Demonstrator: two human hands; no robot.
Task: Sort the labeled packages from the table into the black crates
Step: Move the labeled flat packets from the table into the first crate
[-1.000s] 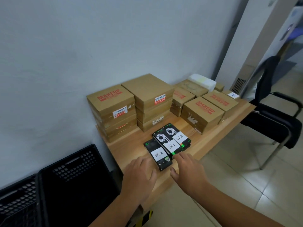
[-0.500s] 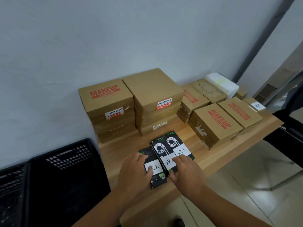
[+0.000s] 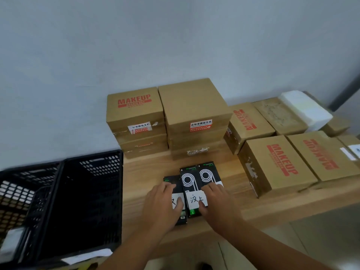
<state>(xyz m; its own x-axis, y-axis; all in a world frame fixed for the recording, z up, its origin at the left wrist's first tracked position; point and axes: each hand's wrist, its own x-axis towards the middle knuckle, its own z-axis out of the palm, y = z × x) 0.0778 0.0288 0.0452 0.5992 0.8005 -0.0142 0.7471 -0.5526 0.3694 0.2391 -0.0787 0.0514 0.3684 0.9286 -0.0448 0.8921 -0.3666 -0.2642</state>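
Observation:
Three black labeled packages lie side by side near the front of the wooden table (image 3: 253, 213). My left hand (image 3: 162, 205) lies flat on the left package (image 3: 170, 181), its thumb on the white label. The middle package (image 3: 188, 181) shows a handwritten white label. My right hand (image 3: 217, 201) rests on the right package (image 3: 208, 174), with the thumb touching the middle one. All three packages lie flat on the table; neither hand is closed around one. Two black crates stand left of the table, a near one (image 3: 91, 164) and a far-left one (image 3: 17, 184).
Stacks of brown MAKEUP cartons (image 3: 136, 117) stand against the wall behind the packages. More cartons (image 3: 276, 162) and a white foam box (image 3: 305, 110) fill the table's right side. A white item (image 3: 11, 240) lies in the far-left crate, and paper (image 3: 87, 257) on the floor.
Both hands have slid forward from the table's front edge onto the packages. The view has swung left, so both crates show more fully.

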